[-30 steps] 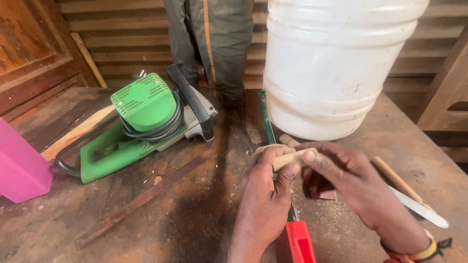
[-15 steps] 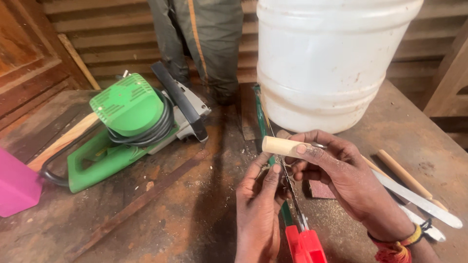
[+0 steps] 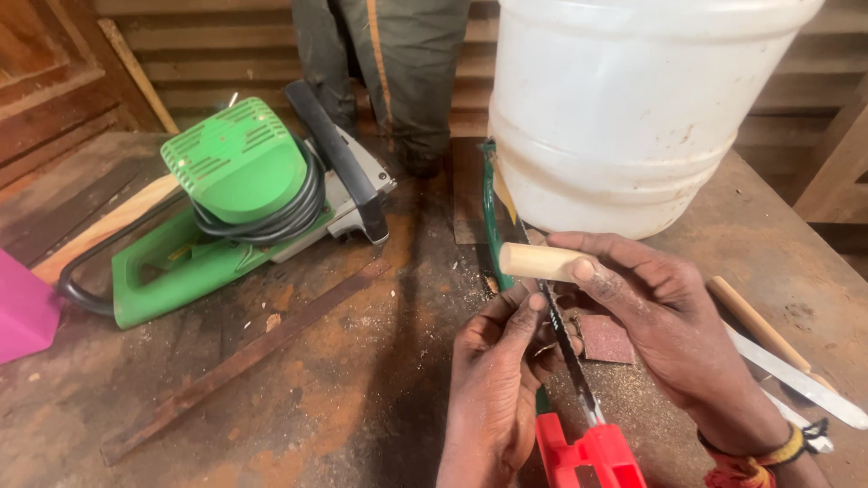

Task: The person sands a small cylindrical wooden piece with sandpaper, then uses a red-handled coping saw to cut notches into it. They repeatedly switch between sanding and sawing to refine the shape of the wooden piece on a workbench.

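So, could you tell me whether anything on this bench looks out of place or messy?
Mostly wear and litter: sawdust and wood chips lie scattered over the stained workbench. The green power tool rests tilted, its black cord wound round the body. Nothing looks broken or spilled.

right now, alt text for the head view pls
Right hand holds a short wooden dowel against a hacksaw blade that the left hand steadies, on a dusty workbench beside a green power saw and a white drum.
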